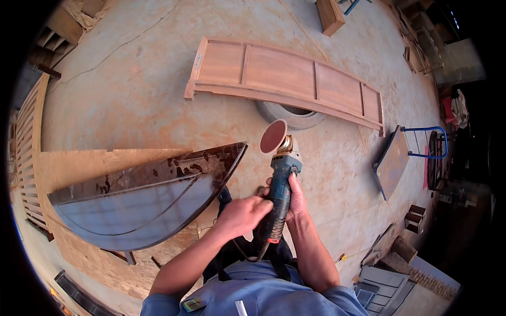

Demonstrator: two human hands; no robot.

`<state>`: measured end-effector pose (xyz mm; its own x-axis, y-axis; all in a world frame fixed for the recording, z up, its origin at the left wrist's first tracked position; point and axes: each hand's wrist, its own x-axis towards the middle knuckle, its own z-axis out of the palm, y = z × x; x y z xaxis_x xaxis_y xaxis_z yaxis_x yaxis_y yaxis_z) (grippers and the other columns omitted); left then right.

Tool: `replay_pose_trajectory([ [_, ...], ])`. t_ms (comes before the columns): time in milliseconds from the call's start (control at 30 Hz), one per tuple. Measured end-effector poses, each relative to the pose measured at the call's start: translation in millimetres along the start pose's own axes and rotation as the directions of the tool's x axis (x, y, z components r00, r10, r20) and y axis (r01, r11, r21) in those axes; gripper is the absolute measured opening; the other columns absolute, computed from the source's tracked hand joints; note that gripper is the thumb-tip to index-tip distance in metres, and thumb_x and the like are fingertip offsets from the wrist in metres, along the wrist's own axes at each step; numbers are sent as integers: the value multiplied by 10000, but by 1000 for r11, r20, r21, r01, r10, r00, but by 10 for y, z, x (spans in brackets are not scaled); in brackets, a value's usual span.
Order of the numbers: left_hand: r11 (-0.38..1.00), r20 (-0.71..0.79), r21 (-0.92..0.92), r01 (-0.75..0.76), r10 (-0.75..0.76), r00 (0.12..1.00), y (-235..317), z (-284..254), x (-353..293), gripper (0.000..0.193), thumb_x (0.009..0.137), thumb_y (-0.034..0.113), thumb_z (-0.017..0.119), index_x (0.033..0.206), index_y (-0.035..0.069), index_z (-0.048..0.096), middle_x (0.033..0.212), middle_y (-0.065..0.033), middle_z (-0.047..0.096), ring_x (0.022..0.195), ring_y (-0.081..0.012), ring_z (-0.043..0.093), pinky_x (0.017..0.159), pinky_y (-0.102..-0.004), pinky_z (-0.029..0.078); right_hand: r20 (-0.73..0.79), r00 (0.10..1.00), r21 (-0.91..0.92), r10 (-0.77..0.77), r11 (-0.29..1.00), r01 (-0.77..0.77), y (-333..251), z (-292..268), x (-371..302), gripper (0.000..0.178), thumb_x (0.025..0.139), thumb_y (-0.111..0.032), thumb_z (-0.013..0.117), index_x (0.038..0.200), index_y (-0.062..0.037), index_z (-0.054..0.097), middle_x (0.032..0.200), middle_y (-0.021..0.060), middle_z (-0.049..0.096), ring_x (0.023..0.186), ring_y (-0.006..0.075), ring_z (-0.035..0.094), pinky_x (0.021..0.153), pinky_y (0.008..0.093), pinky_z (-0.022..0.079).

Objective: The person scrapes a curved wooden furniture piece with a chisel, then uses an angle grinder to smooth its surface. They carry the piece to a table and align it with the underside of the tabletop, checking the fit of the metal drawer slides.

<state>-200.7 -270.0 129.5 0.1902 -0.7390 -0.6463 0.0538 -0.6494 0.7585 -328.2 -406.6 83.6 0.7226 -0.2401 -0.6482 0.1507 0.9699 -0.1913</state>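
In front of my body I hold a blue angle grinder (282,192) with a reddish-brown sanding disc (274,137) at its upper end. My right hand (296,199) is closed round the grinder's body, its thumb lying along the upper side near the head. From the other side my left hand (245,215) presses curled fingers onto the lower body. A cord leaves the bottom end, close to my waist. Beyond the disc, a long reddish wooden panel (284,68) with several framed sections lies across a tyre (287,117).
At left stands a dark, curved-edge tabletop (132,205) with a glossy, blotched surface. A slatted wooden frame (34,152) is farther left. On the right is a flat trolley (392,163) with a blue handle. A wooden box piece (330,17) lies at the far side.
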Motion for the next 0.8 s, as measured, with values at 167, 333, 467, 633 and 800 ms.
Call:
replay_pose_trajectory([
  [167, 806, -615, 570, -158, 546, 569, -335, -898, 28, 157, 902, 158, 620, 998, 48, 677, 922, -130, 672, 882, -339, 628, 773, -433, 521, -125, 992, -51, 6, 999, -12, 60, 42, 97, 582, 933, -544, 580, 1094, 14, 568, 822, 184, 667, 719, 311, 685, 660, 439, 600],
  [333, 689, -554, 725, 10, 574, 603, -637, -1377, 264, 220, 918, 172, 594, 1040, 12, 684, 1022, -143, 676, 957, -343, 608, 908, -460, 462, -124, 992, -75, 32, 996, -41, 76, 74, 136, 589, 911, -553, 611, 1063, 15, 571, 808, 179, 663, 666, 301, 678, 632, 424, 601],
  [467, 664, -496, 748, -11, 570, 656, -783, -1402, 360, 250, 924, 199, 588, 1067, 15, 679, 1051, -152, 675, 997, -351, 605, 966, -469, 438, -115, 993, -92, 41, 994, -52, 86, 77, 156, 596, 908, -563, 610, 1051, 15, 577, 801, 188, 667, 649, 306, 679, 610, 415, 598],
  [633, 675, -485, 737, -21, 550, 680, -832, -1358, 419, 254, 923, 189, 584, 1089, 15, 663, 1058, -165, 667, 1023, -362, 602, 975, -464, 436, -127, 990, -97, 53, 993, -66, 81, 96, 155, 591, 912, -560, 605, 1056, 13, 575, 800, 195, 669, 642, 309, 680, 602, 419, 598],
  [800, 685, -487, 728, -8, 526, 697, -823, -1362, 418, 241, 921, 184, 586, 1080, 19, 658, 1039, -161, 662, 1020, -359, 601, 940, -462, 444, -146, 989, -115, 30, 992, -47, 94, 115, 172, 575, 919, -551, 601, 1060, 6, 571, 804, 193, 669, 643, 309, 680, 591, 425, 597],
])
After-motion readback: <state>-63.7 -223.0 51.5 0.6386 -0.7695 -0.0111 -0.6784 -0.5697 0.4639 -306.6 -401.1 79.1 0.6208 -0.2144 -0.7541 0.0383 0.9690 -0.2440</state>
